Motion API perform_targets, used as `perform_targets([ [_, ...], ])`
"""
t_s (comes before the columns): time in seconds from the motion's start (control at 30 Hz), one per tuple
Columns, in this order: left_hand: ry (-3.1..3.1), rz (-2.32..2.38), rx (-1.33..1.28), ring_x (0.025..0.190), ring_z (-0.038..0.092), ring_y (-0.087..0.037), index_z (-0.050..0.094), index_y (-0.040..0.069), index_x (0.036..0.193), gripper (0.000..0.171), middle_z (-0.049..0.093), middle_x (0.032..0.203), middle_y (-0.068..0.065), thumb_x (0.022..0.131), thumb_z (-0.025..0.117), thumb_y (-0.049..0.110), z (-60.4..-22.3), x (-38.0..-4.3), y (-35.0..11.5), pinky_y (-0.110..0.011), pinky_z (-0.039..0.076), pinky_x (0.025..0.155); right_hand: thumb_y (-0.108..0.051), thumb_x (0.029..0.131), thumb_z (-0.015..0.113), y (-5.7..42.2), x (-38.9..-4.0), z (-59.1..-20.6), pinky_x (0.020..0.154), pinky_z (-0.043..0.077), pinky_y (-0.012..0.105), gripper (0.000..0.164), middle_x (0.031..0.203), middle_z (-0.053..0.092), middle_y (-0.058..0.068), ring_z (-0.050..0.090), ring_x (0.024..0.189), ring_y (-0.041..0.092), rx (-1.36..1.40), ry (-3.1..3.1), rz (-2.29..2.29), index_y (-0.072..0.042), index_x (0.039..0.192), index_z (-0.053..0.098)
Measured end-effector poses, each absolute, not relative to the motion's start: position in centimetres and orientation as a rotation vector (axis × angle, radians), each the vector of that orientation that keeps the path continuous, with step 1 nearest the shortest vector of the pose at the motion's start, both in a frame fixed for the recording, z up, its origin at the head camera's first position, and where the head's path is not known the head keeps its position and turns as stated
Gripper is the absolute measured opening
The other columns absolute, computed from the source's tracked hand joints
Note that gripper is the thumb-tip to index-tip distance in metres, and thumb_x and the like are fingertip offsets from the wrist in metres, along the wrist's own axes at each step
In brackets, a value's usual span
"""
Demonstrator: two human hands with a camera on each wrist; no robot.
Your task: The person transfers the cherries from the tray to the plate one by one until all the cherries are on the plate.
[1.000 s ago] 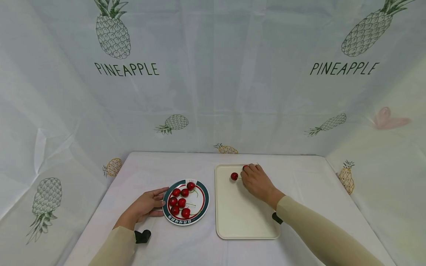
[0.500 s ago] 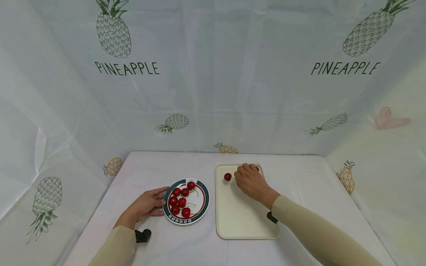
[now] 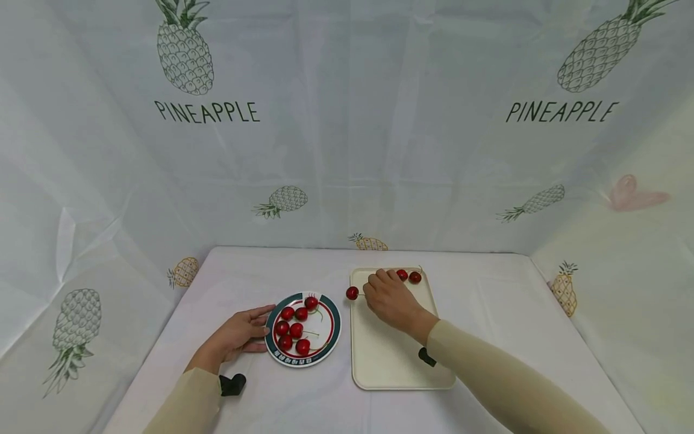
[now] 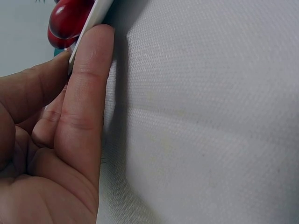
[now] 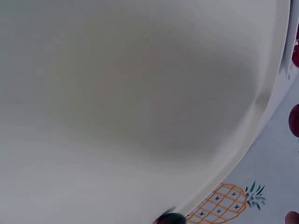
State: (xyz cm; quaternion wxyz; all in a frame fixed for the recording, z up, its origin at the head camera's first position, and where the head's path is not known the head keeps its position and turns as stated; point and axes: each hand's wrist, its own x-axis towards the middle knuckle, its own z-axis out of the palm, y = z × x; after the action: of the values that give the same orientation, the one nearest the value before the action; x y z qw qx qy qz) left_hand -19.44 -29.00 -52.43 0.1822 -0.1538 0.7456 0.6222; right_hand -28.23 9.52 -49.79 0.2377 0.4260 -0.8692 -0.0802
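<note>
My left hand [image 3: 234,333] grips the left edge of a round white plate [image 3: 337,328] with a dark teal rim. In the left wrist view the thumb lies on one side of the plate's edge [image 4: 97,14] and a finger on the other. Several red cherries [image 3: 296,331] lie on the plate. My right hand [image 3: 391,299] pinches the stem of one cherry [image 3: 352,293], which hangs over the left edge of a cream tray [image 3: 401,361]. That cherry [image 5: 294,120] is cut off at the right border of the right wrist view.
Two more cherries [image 3: 415,277] sit at the tray's far right end. A white cloth [image 3: 303,404] covers the table. Behind it hangs a pale sheet [image 3: 347,150] with printed pineapples.
My right hand has moved left across the tray with the cherry, from near the far end to its left edge. The two cherries behind it came into view. The left hand stayed still.
</note>
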Motion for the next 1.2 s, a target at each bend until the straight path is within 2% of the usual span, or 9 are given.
perform_targets([
  [0.2, 2.113, 1.744, -0.436, 0.098, 0.077, -0.025, 0.050, 0.015, 0.158, 0.060, 0.047, 0.160, -0.025, 0.102, 0.063, -0.001, -52.5, -19.4, -29.0, -0.044, 0.067, 0.081, -0.022, 0.102, 0.065, 7.4, -27.5, -49.7, 0.080, 0.043, 0.035, 0.014, 0.089, 0.057, 0.002, 0.049, 0.090, 0.022, 1.190, -2.365, -0.228, -0.012, 0.093, 0.061],
  [0.4, 2.113, 1.750, -0.439, 0.097, 0.077, -0.025, 0.050, 0.015, 0.158, 0.061, 0.048, 0.159, -0.026, 0.102, 0.064, -0.001, -52.5, -19.4, -29.1, -0.044, 0.067, 0.081, -0.025, 0.102, 0.067, 5.4, -26.5, -49.9, 0.081, 0.044, 0.033, 0.013, 0.091, 0.059, -0.001, 0.049, 0.090, 0.020, 1.226, -2.352, -0.247, -0.014, 0.095, 0.064],
  [0.67, 2.104, 1.764, -0.433, 0.098, 0.077, -0.026, 0.050, 0.015, 0.158, 0.060, 0.049, 0.159, -0.025, 0.102, 0.064, -0.002, -52.6, -19.3, -29.0, -0.044, 0.067, 0.081, -0.029, 0.103, 0.069, 3.3, -25.5, -50.4, 0.084, 0.044, 0.031, 0.013, 0.096, 0.059, -0.003, 0.048, 0.094, 0.018, 1.263, -2.378, -0.329, -0.018, 0.107, 0.067],
  [0.9, 2.108, 1.773, -0.441, 0.098, 0.078, -0.026, 0.051, 0.016, 0.158, 0.060, 0.050, 0.158, -0.025, 0.101, 0.064, -0.002, -52.7, -19.4, -28.9, -0.045, 0.067, 0.080, -0.027, 0.102, 0.071, 2.1, -24.9, -51.0, 0.084, 0.044, 0.030, 0.011, 0.097, 0.060, -0.004, 0.048, 0.093, 0.017, 1.300, -2.332, -0.378, -0.019, 0.106, 0.065],
  [1.2, 2.114, 1.763, -0.437, 0.099, 0.077, -0.025, 0.051, 0.016, 0.158, 0.061, 0.048, 0.159, -0.026, 0.101, 0.064, -0.002, -52.6, -19.4, -28.8, -0.044, 0.067, 0.081, -0.034, 0.094, 0.081, 1.4, -24.2, -51.4, 0.086, 0.045, 0.029, 0.027, 0.097, 0.061, -0.003, 0.049, 0.094, 0.018, 1.321, -2.340, -0.454, -0.018, 0.110, 0.066],
])
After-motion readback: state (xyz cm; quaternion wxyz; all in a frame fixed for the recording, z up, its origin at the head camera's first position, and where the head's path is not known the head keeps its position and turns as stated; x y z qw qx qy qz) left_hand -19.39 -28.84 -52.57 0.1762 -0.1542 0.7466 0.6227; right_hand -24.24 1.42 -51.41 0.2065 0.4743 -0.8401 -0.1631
